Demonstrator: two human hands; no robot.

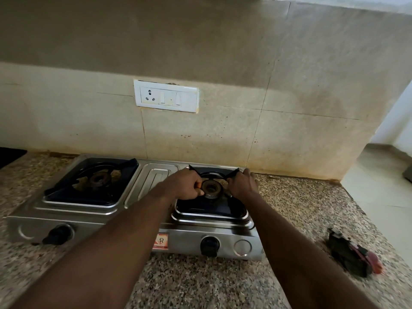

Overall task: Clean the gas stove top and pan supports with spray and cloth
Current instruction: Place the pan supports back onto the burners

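A steel two-burner gas stove [153,177] stands on the speckled granite counter [200,279] against the wall. Over its right burner [210,188] sits a black pan support [233,173]. My left hand [186,185] grips the support's left side with curled fingers. My right hand [243,184] grips its right side. Both hands hide most of the support's arms. The left pan support [89,186] rests untouched over the left burner. Two black knobs, a left knob [56,234] and a right knob [209,245], face me on the front panel. No spray or cloth is in view.
A dark folded thing with a red part [354,256] lies on the counter at the right, near the counter's edge. A white switch and socket plate [166,99] is on the stained tiled wall. A black object [10,155] shows at the far left edge.
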